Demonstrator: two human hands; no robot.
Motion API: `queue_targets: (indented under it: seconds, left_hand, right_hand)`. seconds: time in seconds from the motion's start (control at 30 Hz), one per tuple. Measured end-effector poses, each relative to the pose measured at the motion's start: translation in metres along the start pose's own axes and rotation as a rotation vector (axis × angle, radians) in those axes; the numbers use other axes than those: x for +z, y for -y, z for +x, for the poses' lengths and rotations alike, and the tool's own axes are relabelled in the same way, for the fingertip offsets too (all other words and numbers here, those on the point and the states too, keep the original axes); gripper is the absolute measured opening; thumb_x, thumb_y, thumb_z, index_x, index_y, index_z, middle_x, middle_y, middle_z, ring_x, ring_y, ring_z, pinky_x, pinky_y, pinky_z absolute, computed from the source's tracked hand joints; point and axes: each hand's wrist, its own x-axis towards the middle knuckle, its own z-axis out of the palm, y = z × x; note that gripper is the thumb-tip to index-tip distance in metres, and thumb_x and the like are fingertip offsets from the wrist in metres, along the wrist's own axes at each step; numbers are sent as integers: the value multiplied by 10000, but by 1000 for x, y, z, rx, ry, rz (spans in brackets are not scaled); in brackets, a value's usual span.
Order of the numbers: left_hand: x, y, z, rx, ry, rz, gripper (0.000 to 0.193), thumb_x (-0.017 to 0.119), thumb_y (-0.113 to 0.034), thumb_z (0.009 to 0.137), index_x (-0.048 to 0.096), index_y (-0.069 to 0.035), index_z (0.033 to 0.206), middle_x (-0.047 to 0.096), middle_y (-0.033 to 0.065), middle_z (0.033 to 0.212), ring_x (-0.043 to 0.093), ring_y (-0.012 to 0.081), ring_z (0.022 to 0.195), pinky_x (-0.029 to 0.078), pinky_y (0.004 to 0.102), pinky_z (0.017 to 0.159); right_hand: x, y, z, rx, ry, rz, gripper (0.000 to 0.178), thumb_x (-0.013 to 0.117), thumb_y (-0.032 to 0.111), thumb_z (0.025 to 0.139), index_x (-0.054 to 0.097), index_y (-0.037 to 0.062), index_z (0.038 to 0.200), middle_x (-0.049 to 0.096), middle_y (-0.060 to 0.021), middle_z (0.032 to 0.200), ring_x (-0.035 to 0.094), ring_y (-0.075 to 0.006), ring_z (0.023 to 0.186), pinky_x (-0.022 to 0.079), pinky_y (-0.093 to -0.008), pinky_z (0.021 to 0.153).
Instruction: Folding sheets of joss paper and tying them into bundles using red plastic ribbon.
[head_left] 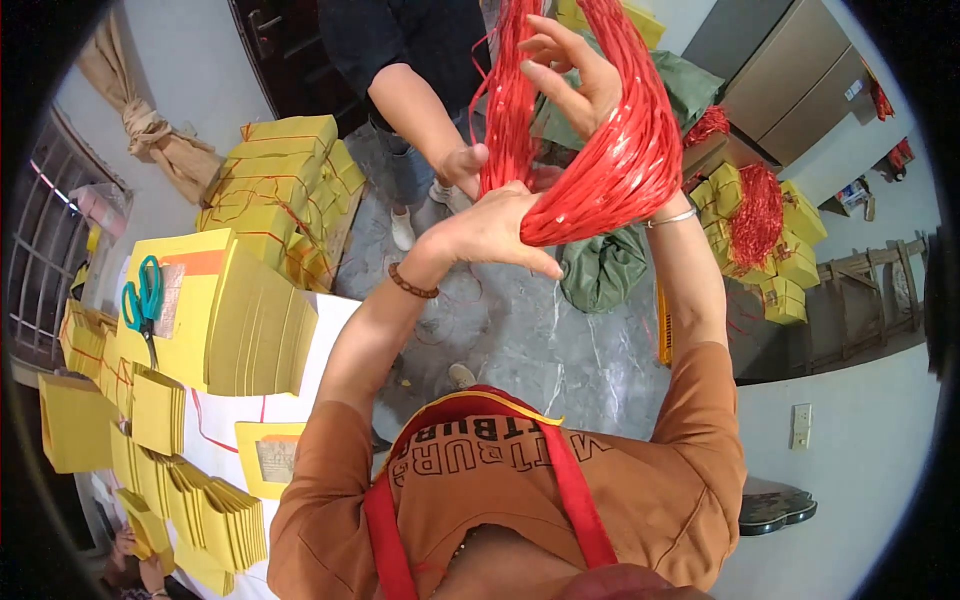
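Note:
A thick skein of red plastic twine (610, 185) hangs in a loop in front of me. My left hand (487, 228) holds the loop's lower left side, thumb stretched out beneath it and fingers mostly hidden behind the strands. My right hand (580, 85) reaches up through the loop with its fingers apart; the strands drape around that wrist and forearm. Facing me, another person in dark clothes (420, 40) has a hand (465, 168) beside the skein's left strands.
On the left, a white table (215, 415) bears yellow paper stacks (255, 320) and teal-handled scissors (143, 300). Tied yellow bundles (270, 180) stand behind it. A green sack (605, 270) lies on the grey floor (490, 335). More yellow bundles (785, 300) and red twine (757, 215) sit right.

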Motion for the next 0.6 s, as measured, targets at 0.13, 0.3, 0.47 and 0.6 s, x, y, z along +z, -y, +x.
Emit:
queue_targets:
  seconds: [0.13, 0.3, 0.47, 0.6]
  left_hand:
    - [23, 5, -14, -110, -156, 311, 454, 679, -280, 631, 556, -58, 1008, 591, 175, 801, 542, 330, 711, 407, 402, 682]
    - [19, 10, -39, -90, -270, 659, 314, 598, -159, 623, 523, -39, 903, 552, 149, 648, 532, 327, 625, 388, 393, 617]
    - [8, 5, -55, -89, -253, 836, 367, 560, -55, 580, 453, -2, 927, 521, 145, 630, 526, 322, 623, 374, 402, 588]
    - [9, 19, -77, -139, -257, 772, 440, 565, -42, 566, 449, 1, 989, 537, 181, 714, 526, 329, 669, 389, 404, 611]
  right_hand:
    - [6, -4, -12, -76, -111, 4, 619, 600, 80, 791, 260, 62, 1308, 505, -105, 1147, 566, -169, 912, 442, -297, 784]
    - [30, -9, -41, 116, 138, 304, 515, 568, 214, 826, 359, 43, 1264, 479, -152, 1181, 560, -240, 941, 438, -337, 823]
    - [107, -33, -89, 323, -25, 2335, 521, 395, 352, 886, 306, 57, 1305, 545, -179, 1092, 562, -300, 954, 405, -451, 889]
    - [159, -43, -120, 39, -208, 2499, 548, 392, 379, 874, 278, 96, 1330, 579, -63, 1034, 540, -217, 992, 260, -456, 988]
